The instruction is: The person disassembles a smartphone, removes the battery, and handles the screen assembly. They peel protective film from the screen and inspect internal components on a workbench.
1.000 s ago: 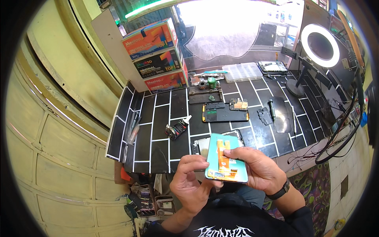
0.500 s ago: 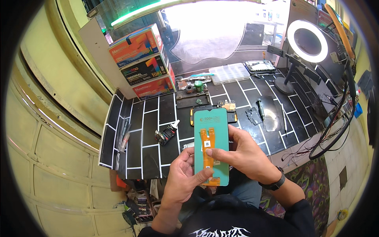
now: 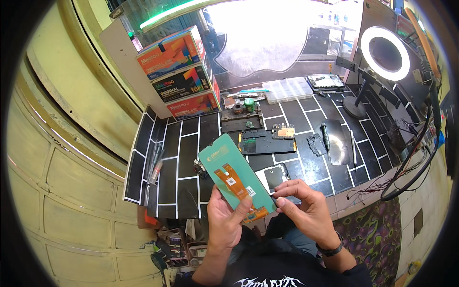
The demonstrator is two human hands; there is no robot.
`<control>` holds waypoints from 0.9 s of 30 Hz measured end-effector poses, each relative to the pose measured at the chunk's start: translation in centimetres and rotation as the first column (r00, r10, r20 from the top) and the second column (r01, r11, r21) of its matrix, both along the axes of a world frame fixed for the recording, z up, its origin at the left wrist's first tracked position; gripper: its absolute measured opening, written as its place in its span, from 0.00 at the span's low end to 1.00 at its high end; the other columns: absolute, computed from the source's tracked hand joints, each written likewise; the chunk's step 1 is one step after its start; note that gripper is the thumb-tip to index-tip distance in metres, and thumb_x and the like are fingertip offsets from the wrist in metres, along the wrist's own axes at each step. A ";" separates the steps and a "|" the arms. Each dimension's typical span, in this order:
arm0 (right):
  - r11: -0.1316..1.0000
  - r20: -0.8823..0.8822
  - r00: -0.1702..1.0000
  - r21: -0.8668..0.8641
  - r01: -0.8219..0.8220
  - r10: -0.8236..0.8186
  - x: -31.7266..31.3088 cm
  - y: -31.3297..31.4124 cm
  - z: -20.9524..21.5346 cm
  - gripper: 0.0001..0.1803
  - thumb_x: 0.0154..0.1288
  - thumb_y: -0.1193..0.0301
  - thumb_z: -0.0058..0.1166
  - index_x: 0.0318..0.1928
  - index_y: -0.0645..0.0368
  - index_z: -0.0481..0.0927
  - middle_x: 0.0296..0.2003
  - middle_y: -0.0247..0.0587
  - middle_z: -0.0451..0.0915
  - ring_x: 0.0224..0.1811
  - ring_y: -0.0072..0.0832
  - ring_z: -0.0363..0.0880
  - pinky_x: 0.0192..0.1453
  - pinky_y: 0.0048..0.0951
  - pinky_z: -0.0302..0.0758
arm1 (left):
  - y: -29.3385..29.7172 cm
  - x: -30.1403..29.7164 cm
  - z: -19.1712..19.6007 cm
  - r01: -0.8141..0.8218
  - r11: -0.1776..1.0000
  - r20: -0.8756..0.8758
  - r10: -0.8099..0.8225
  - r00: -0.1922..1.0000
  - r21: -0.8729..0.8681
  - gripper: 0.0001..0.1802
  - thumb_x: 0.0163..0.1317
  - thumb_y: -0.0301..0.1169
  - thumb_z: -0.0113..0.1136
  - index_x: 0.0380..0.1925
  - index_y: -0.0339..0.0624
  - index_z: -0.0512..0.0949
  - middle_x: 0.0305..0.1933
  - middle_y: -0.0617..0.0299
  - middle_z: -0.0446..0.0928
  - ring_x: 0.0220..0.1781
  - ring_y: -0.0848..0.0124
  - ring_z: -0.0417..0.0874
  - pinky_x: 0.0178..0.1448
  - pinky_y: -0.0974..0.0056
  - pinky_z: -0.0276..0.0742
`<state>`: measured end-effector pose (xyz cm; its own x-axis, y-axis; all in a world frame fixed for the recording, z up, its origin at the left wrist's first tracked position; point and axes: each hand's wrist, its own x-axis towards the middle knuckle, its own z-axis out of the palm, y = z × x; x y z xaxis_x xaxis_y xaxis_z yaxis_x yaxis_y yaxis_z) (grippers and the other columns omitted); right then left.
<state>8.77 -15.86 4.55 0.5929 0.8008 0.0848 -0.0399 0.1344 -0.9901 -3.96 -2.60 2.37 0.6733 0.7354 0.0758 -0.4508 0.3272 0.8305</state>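
Note:
My left hand (image 3: 225, 222) grips the lower left edge of a phone screen (image 3: 245, 172), its thumb resting on the back. The screen has a green backing and tilts up to the left. An orange flex cable (image 3: 224, 173) runs down the middle of it. At the screen's lower right edge, the thumb and forefinger of my right hand (image 3: 307, 209) come together in a pinch. A small dark bit shows there, too small to make out. Behind the screen, a white-and-black phone frame (image 3: 273, 176) lies on the bench, partly covered.
On the black tiled bench (image 3: 189, 143) lie an opened phone body (image 3: 267, 145), a small circuit board (image 3: 283, 131), a screwdriver (image 3: 325, 136) and a dark bracket (image 3: 315, 144). Stacked boxes (image 3: 184, 91) stand at the left. A clear organiser (image 3: 287, 90) and ring light (image 3: 385, 52) are behind.
The screen has tilted to the left and shifted left in my left hand. My right hand has moved off the flex cable to the screen's lower right edge. The phone frame now shows.

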 end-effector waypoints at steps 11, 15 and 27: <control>0.998 0.024 1.000 -0.053 -0.014 0.015 0.3 0.2 -0.6 0.06 0.66 0.75 0.63 0.41 0.65 0.84 0.50 0.43 0.75 0.50 0.24 0.79 0.46 0.22 0.85 | -0.4 -0.3 0.4 0.019 0.999 -0.009 -0.019 1.000 0.037 0.31 0.63 0.18 0.65 0.63 0.35 0.62 0.56 0.55 0.77 0.57 0.68 0.81 0.64 0.59 0.77; 0.998 0.029 0.999 -0.049 -0.033 0.034 0.5 0.2 -0.6 0.06 0.66 0.75 0.63 0.40 0.65 0.83 0.51 0.43 0.74 0.51 0.25 0.78 0.46 0.23 0.85 | -0.4 -0.1 1.0 0.027 1.000 0.005 -0.027 1.000 0.009 0.30 0.64 0.17 0.63 0.63 0.34 0.62 0.57 0.54 0.77 0.56 0.68 0.82 0.63 0.60 0.78; 0.984 -0.015 0.993 0.139 0.115 -0.114 -1.4 0.6 -1.8 0.04 0.71 0.76 0.55 0.38 0.65 0.78 0.56 0.43 0.65 0.58 0.26 0.70 0.53 0.28 0.81 | -1.6 0.0 -0.3 -0.100 0.995 0.019 0.100 0.995 -0.011 0.29 0.66 0.20 0.62 0.64 0.35 0.62 0.53 0.53 0.78 0.52 0.66 0.83 0.57 0.55 0.82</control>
